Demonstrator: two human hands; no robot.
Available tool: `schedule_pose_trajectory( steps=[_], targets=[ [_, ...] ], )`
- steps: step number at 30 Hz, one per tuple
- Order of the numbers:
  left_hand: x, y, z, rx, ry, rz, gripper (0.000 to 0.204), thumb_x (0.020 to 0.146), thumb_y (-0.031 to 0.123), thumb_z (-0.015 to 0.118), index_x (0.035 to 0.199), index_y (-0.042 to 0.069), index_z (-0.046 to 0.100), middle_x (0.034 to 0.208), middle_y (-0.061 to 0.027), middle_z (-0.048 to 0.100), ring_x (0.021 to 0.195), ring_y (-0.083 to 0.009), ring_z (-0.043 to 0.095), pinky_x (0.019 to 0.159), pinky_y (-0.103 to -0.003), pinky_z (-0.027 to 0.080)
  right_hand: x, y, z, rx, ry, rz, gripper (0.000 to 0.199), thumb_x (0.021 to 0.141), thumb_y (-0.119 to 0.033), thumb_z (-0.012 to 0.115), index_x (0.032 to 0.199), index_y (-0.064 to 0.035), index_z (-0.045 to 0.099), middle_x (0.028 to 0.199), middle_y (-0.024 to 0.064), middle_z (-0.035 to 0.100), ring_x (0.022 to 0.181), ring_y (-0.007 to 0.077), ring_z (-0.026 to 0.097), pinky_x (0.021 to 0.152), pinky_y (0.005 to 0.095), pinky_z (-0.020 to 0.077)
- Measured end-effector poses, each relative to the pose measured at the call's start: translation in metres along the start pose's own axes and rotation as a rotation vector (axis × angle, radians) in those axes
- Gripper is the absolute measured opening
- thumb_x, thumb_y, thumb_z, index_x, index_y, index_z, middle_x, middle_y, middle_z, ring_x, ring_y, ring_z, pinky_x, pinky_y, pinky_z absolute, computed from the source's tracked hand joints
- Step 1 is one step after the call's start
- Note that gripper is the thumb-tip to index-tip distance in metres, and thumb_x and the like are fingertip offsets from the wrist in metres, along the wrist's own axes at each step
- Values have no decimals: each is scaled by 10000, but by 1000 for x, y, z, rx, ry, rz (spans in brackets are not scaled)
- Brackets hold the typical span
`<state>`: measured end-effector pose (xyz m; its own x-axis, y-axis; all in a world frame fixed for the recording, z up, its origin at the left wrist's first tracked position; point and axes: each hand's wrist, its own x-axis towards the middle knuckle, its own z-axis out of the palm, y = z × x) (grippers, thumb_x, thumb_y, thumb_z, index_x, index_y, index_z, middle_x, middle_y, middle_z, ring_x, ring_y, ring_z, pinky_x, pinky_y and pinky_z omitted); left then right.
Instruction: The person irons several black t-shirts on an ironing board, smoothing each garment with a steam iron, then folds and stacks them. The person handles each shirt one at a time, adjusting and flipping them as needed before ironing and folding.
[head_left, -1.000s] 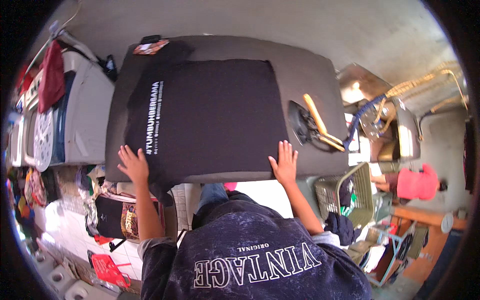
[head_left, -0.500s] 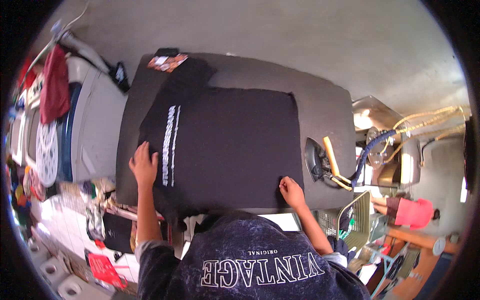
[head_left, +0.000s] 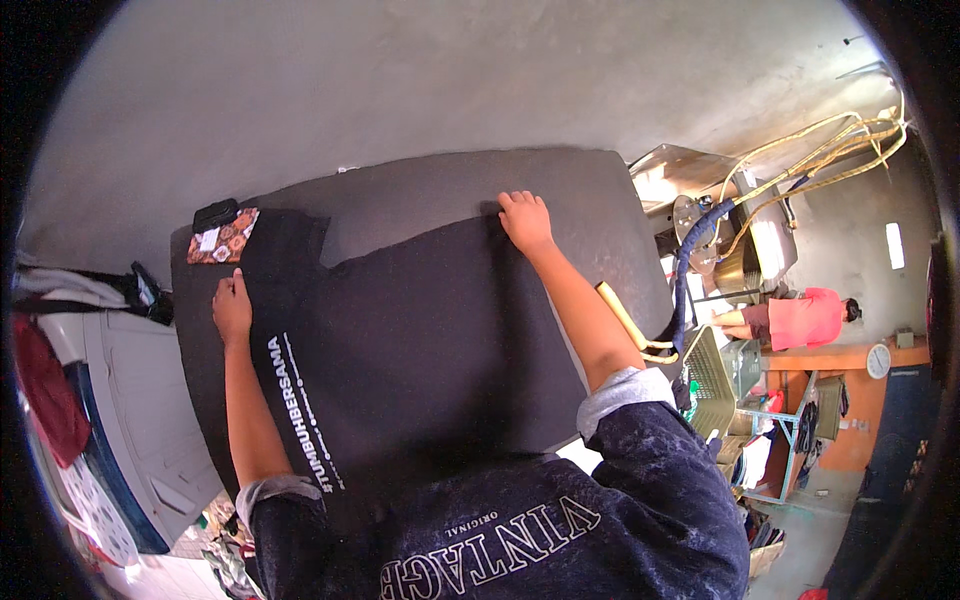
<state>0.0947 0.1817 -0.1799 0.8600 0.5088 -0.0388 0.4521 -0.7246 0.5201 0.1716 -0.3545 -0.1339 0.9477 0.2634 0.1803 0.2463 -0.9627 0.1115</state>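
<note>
A black T-shirt (head_left: 420, 330) with a line of white lettering lies spread over a dark grey padded ironing table (head_left: 590, 200). At its far right corner, my right hand (head_left: 525, 220) is closed on the cloth, fingers curled over the edge. My left hand (head_left: 232, 306) is at the shirt's left side beside the sleeve, its fingers drawn together on the fabric edge. The iron's yellow handle (head_left: 622, 318) shows just right of my right forearm, which hides most of the iron's body.
An orange patterned packet (head_left: 225, 238) and a small black object (head_left: 215, 214) sit at the table's far left corner. A blue-wrapped cord (head_left: 683, 270) hangs at the right. Green baskets (head_left: 712, 385) stand beyond the right edge. A person in a red shirt (head_left: 805, 318) is farther off.
My right hand has gone from the shirt's near right corner to its far right corner. My left hand has moved farther up the left side and its fingers have closed. The view has turned.
</note>
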Motion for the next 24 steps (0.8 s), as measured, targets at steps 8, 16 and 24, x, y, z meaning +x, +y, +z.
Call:
schedule_pose_trajectory(
  steps=[8,16,24],
  targets=[
    [2,5,26,85,330,155,317,1001,290,487,1076,2,597,1024,-193,645,957,-393,614,786,-450,487,52,92,65,294,-732,205,163,828,-271,685,903,-126,679,839,45,645,855,239,624,723,385,480],
    [-2,28,12,299,438,233,218,924,132,545,1094,10,607,1054,-174,647,958,-360,630,843,-452,484,51,86,76,699,-522,830,231,875,-280,641,945,-62,667,826,99,634,807,270,601,727,376,486],
    [-25,116,-5,250,-266,1067,347,807,38,568,1143,91,633,1193,-37,595,1229,-237,482,1147,-562,198,26,55,28,568,-282,-165,275,803,-142,670,1065,-93,599,1124,138,595,1181,349,494,1011,417,395]
  ],
)
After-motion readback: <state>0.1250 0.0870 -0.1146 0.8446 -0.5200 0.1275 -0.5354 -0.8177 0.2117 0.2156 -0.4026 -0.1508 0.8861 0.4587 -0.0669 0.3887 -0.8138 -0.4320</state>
